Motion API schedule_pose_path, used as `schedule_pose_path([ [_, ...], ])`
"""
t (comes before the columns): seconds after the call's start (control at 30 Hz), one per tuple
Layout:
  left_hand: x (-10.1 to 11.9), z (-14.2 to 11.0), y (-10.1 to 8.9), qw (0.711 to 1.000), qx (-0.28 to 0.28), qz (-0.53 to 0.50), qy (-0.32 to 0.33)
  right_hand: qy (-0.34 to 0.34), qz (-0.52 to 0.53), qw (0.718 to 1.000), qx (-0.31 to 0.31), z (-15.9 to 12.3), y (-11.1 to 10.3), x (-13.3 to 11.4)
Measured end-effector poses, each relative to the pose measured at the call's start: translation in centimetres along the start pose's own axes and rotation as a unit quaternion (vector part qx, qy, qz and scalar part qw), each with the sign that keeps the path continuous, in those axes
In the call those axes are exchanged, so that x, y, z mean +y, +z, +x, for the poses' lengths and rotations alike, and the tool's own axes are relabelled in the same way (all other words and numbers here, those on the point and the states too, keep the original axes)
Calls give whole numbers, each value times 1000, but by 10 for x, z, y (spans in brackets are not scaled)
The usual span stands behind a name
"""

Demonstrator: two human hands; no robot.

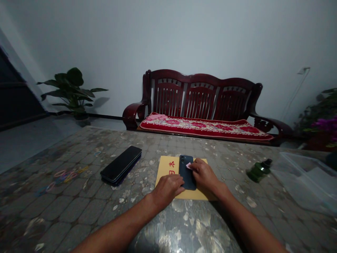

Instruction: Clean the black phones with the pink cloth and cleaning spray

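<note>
A dark blue smartphone (187, 181) lies back side up on a yellow booklet (164, 167) with red characters, its camera lenses at the far end. My left hand (167, 189) grips the phone's near left edge, fingers curled and the thumb low beside it. Pinched in the fingers of my right hand (203, 173) is a small pale pink piece of cloth or paper (189, 166), pressed against the upper part of the phone's back. The fingers hide part of this piece.
Stacked dark phones (121, 164) lie left of the booklet, with several coloured rubber bands (70, 175) farther left. To the right stand a green bottle (259, 170) with a black cap and a clear plastic bin (302, 182). A wooden bench (201, 95) is beyond the table (147, 218).
</note>
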State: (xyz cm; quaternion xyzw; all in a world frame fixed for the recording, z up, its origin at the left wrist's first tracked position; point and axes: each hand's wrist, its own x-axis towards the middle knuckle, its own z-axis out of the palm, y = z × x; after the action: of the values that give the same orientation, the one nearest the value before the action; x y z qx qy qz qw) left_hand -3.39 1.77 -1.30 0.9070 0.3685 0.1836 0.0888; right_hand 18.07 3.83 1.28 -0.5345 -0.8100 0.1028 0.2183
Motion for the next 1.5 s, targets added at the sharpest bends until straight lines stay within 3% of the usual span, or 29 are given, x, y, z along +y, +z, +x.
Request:
schedule_pose_path([
  [0.2,1,1,-8,999,-43,-6,-9,-41,21,999,-11,-9,-1,-5],
  [0.27,1,2,-15,998,-64,-13,0,-45,69,997,-6,-15,4,-6],
  [0.33,-1,5,-22,996,-87,-17,16,-13,157,987,41,-19,12,-4],
  [0.47,-7,19,-41,988,-137,-1,66,94,320,928,166,-16,28,5],
  [0.63,-15,55,-56,980,-146,87,99,162,406,867,238,-11,32,11],
  [0.87,-26,108,-39,953,-188,183,149,191,452,825,279,-12,31,10],
  [1.0,-30,121,-34,951,-215,161,153,197,457,821,278,-12,33,12],
  [1.17,-32,122,-42,951,-238,161,116,192,462,822,272,-12,39,17],
  [1.37,-26,102,-62,946,-259,193,40,200,477,808,284,-10,39,17],
  [1.5,-22,80,-65,956,-228,183,-31,187,429,833,296,-9,31,19],
])
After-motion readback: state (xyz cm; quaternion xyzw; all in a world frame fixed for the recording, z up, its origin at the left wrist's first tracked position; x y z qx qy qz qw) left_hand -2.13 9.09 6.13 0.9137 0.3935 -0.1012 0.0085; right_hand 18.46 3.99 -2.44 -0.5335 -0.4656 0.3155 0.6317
